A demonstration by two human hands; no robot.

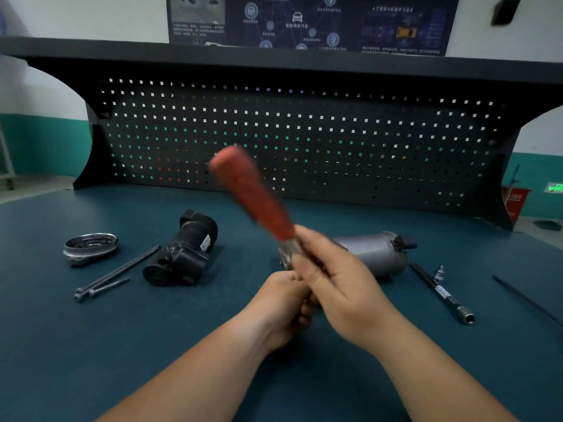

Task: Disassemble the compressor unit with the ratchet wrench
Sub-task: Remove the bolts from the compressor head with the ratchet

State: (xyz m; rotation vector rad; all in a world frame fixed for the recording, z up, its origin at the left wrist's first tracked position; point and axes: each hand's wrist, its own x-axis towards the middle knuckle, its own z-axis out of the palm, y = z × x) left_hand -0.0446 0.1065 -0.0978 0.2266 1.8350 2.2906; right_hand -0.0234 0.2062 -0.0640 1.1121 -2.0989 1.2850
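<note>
The left hand (285,307) sits low over the surface (91,345), fingers curled. What it grasps is hidden, so I cannot tell. The right hand (341,287) touches it and grasps the metal neck of the ratchet wrench (253,193), whose blurred red handle slants up and left. Behind the hands lies a grey cylinder (377,254), with an extension bar (441,295) to its right. To the left lie a black compressor body (182,254), long bolts (115,274) and a round metal cover (91,246). A pegboard (304,132) stands at the back.
</note>
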